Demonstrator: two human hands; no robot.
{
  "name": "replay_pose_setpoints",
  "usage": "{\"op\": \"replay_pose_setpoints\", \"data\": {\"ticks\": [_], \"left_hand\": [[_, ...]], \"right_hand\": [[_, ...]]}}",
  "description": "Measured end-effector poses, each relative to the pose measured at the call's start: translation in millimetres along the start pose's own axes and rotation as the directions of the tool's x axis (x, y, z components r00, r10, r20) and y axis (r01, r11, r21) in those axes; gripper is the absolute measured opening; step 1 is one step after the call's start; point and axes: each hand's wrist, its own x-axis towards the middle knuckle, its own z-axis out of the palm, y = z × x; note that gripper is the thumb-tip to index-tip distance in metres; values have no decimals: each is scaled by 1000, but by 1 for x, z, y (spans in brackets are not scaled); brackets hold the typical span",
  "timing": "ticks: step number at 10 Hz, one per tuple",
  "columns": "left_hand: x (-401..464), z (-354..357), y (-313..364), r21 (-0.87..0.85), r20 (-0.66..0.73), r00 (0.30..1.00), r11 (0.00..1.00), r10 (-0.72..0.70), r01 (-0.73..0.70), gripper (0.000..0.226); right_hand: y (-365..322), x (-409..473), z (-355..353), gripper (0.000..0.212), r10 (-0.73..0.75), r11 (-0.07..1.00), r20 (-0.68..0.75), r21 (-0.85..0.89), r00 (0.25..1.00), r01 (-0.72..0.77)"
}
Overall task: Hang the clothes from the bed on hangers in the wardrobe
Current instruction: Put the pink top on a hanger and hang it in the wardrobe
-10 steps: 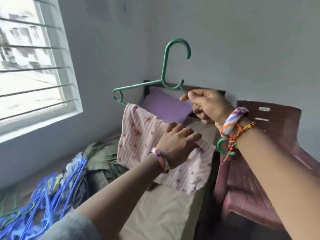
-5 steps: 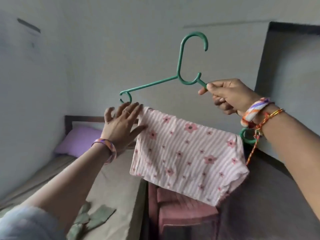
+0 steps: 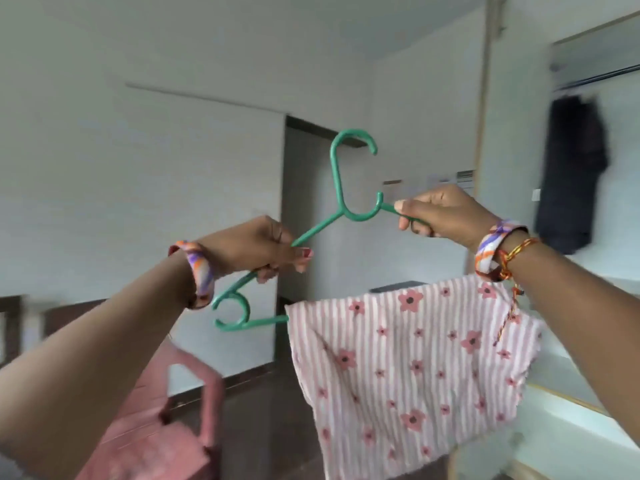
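1. Fingers of the right hand (image 3: 440, 216) curl round the right shoulder arm of the green hanger (image 3: 341, 188), with the thumb pressed along the top of the bar just beside the neck.
2. Fingers of the left hand (image 3: 256, 247) close round the hanger's left shoulder arm, about midway down it, with a red-painted thumbnail showing at the front.
3. Between the two hands the hanger is tilted, its right side higher and its left end curl lowest; the hook stands up above both hands, open toward the right.
4. A pink striped garment with a flower print (image 3: 408, 362) is draped over the hanger's bottom bar, hanging below and to the right of centre, mostly under the right wrist; the left stretch of the bar is bare.
5. On the far right, up high, is a wardrobe opening with a rail (image 3: 599, 76) and a dark garment (image 3: 571, 181) already hanging from it.
6. The relation that matters, as I judge it: the rail lies to the right of and above the hook, so the right hand is the nearer one, and the hook's open side already faces that way.
7. A pink plastic chair (image 3: 162, 427) stands low on the left, well apart from the hanger.
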Motion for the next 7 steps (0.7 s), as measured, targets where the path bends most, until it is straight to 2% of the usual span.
{"op": "replay_pose_setpoints", "data": {"ticks": [1,2,3,4,5,6,7], "left_hand": [[60,79,38,-479,176,983,868,-49,129,26],[121,166,87,-612,409,901,688,-146,390,33],[171,251,136,-622,585,798,549,-147,558,40],[210,333,184,-633,621,777,518,-105,576,37],[245,406,223,-660,625,781,543,14,519,37],[291,471,257,-720,583,796,556,161,415,32],[343,523,288,-759,531,834,521,149,391,26]], "right_hand": [[55,-20,-70,20,109,928,-44,-353,993,-117],[103,-50,-134,27,304,709,-80,-647,949,-281],[128,-87,-182,34,368,621,-146,-696,918,-360],[147,-118,-212,30,508,675,-164,-534,846,-509],[179,-144,-237,45,693,630,-136,-364,708,-686],[229,-160,-263,46,756,556,-153,-365,637,-747],[286,-157,-304,29,727,529,-259,-378,635,-760]]}}
